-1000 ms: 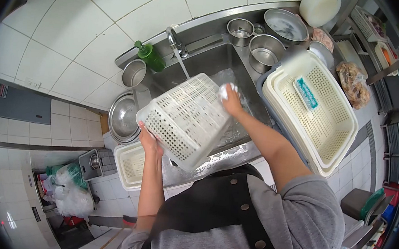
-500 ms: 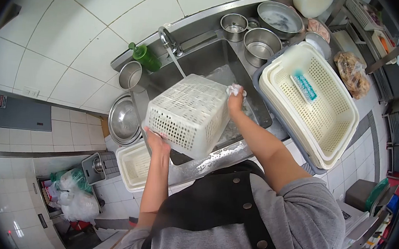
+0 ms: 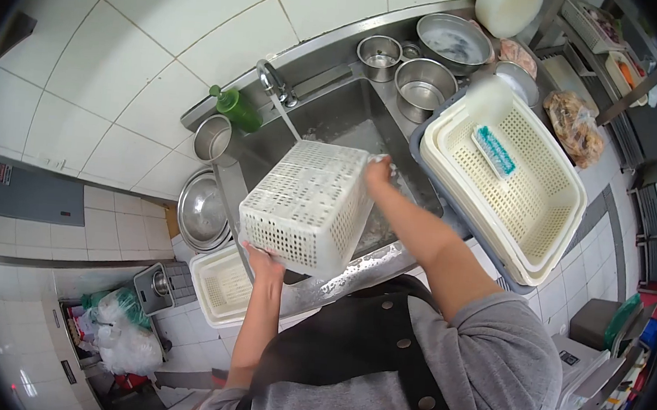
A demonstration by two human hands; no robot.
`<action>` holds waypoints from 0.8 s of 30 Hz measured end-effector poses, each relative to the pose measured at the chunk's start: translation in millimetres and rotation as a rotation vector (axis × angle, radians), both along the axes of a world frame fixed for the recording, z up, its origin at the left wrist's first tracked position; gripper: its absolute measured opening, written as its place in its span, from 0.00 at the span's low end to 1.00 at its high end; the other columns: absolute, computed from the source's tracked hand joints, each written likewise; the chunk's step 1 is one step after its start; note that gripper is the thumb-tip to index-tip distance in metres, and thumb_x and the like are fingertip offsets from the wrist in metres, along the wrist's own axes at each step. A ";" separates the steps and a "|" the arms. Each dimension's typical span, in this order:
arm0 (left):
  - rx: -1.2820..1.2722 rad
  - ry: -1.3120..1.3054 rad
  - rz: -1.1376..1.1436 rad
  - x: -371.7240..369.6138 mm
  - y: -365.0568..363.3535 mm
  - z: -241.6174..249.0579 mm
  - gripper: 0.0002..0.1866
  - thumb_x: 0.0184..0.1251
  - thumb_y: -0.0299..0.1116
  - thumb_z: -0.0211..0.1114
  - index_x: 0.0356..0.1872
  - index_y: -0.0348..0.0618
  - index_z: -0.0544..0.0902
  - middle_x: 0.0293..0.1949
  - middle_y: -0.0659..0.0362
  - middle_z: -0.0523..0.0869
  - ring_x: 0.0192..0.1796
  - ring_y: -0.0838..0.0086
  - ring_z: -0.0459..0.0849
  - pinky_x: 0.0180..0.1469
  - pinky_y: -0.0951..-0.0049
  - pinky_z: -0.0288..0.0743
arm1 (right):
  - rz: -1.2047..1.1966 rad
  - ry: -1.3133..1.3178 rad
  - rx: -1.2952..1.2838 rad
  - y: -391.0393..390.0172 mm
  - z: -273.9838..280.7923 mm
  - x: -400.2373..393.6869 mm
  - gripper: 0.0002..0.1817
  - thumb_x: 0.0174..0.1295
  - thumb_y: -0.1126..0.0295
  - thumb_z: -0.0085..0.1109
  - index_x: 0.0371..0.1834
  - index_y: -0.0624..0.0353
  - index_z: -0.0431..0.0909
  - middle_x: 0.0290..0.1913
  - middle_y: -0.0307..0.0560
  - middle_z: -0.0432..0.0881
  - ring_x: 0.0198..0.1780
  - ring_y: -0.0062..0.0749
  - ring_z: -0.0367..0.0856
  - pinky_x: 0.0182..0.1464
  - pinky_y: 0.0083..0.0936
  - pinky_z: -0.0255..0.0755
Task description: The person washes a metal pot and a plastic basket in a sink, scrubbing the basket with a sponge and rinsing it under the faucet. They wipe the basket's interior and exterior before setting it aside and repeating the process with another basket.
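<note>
Over the sink [image 3: 351,129] I hold a white perforated plastic basket [image 3: 305,203], turned bottom up and tilted, with wet foam on its surface. My left hand [image 3: 263,262] grips its near lower edge, thumb on the outside. At the opposite end, my right hand [image 3: 379,177] is closed on the basket's rim; its fingertips are partly hidden. Water runs from the faucet [image 3: 271,79] in a stream that reaches the far edge of the basket.
Right of the sink, a scrub brush [image 3: 494,151] lies in stacked cream baskets [image 3: 535,207]. Metal pots [image 3: 425,88] and a basin [image 3: 454,42] line the back. At left are a green bottle [image 3: 237,109], a metal pot [image 3: 214,140], metal bowls [image 3: 202,208] and another basket [image 3: 220,277].
The basket and both my hands have shifted slightly toward me and lower in view. The foam seen on my right hand is now less visible. The camera view has moved a little.
</note>
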State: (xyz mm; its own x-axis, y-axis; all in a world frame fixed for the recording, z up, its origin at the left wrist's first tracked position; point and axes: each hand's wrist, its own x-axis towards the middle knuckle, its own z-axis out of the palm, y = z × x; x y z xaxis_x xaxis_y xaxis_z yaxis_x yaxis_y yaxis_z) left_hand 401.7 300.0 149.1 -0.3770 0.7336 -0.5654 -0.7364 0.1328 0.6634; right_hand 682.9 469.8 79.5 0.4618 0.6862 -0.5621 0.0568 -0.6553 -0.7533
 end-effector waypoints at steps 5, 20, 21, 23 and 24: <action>-0.061 0.181 -0.058 -12.0 -3.6 50.6 0.34 0.79 0.58 0.38 0.67 0.37 0.69 0.62 0.53 0.79 0.60 0.64 0.81 0.61 0.64 0.76 | 0.408 0.372 -0.319 51.9 3.0 31.0 0.37 0.67 0.49 0.52 0.72 0.61 0.59 0.66 0.56 0.74 0.64 0.47 0.76 0.59 0.46 0.74; 0.146 0.964 -0.352 -3.6 48.9 113.0 0.25 0.78 0.51 0.53 0.28 0.39 0.81 0.21 0.67 0.79 0.21 0.83 0.72 0.23 0.76 0.67 | 1.007 -0.511 0.335 115.3 31.2 -44.4 0.20 0.56 0.58 0.59 0.43 0.63 0.85 0.49 0.61 0.85 0.52 0.51 0.84 0.56 0.46 0.75; 0.138 1.044 -0.428 12.5 56.2 114.3 0.26 0.78 0.50 0.53 0.25 0.39 0.79 0.18 0.67 0.74 0.19 0.83 0.69 0.22 0.75 0.64 | 1.055 -0.507 0.394 102.3 31.4 -49.0 0.18 0.54 0.61 0.58 0.40 0.63 0.86 0.47 0.63 0.84 0.52 0.55 0.83 0.56 0.46 0.75; 0.128 1.155 -0.512 42.3 70.9 97.8 0.28 0.78 0.49 0.53 0.19 0.39 0.76 0.14 0.67 0.68 0.18 0.83 0.65 0.20 0.74 0.62 | 1.071 -0.300 0.484 82.1 31.7 -69.8 0.18 0.54 0.59 0.58 0.40 0.62 0.85 0.46 0.63 0.85 0.51 0.56 0.83 0.56 0.44 0.75; 0.127 1.192 -0.522 51.7 80.4 78.6 0.29 0.79 0.48 0.53 0.18 0.38 0.74 0.13 0.66 0.66 0.17 0.83 0.65 0.20 0.73 0.62 | 1.029 -0.210 0.446 69.4 51.5 -73.5 0.18 0.54 0.60 0.60 0.43 0.62 0.84 0.47 0.62 0.84 0.52 0.56 0.82 0.56 0.42 0.75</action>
State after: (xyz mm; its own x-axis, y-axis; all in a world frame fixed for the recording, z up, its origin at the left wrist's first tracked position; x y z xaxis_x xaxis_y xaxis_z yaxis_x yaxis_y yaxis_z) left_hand 453.4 380.4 227.7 -0.2512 0.9679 0.0001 0.4283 0.1110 0.8968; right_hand 609.4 539.2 130.9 -0.3790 0.9130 -0.1511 0.5644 0.0987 -0.8196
